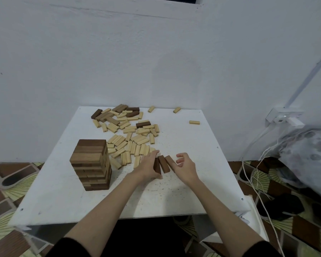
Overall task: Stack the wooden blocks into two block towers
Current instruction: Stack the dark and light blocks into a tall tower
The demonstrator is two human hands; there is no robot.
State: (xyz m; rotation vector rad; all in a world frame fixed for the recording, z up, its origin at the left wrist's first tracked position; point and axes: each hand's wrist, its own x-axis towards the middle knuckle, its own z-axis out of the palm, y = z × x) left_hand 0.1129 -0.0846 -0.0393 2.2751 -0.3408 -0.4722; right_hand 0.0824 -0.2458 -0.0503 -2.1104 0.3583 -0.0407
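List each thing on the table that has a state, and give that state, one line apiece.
Tower: upright, built, on the table's left.
Three dark blocks: lying side by side between the hands.
Loose blocks: scattered flat, unstacked.
Left hand: fingers straight, pressing against the leftmost dark block.
Right hand: fingers loosely curled, beside the rightmost dark block; contact unclear.
Second tower: not yet started beyond this row.

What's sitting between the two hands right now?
In the head view, three dark wooden blocks lie side by side on the white table, between the left hand and the right hand. The left hand touches the nearest one.
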